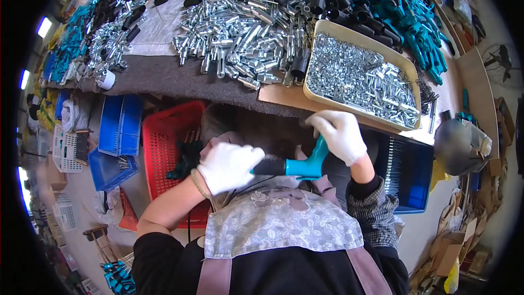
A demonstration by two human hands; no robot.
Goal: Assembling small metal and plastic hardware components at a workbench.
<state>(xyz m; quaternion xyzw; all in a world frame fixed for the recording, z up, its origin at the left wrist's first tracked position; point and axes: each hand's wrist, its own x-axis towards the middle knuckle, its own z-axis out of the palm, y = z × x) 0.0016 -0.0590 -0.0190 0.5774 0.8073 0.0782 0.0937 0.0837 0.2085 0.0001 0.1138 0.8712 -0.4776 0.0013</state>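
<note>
A pistol-shaped tool with a teal body [303, 167] and a black sleeve lies sideways in front of my apron. My left hand [230, 167], in a white glove, is closed around the far left end of the black sleeve. The white-gloved right hand [343, 136] has its fingers bent over the upper end of the teal grip. What lies under the right palm is hidden. Just beyond that hand, on the bench, a cream tray [357, 110] holds many small metal nuts and pins.
Metal fittings [245, 38] are heaped on the bench, with teal handles [406, 16] piled at the far right. Below the bench edge stand a red basket [158, 131], blue bins [117, 125] at the left and a dark blue crate [420, 180] at the right.
</note>
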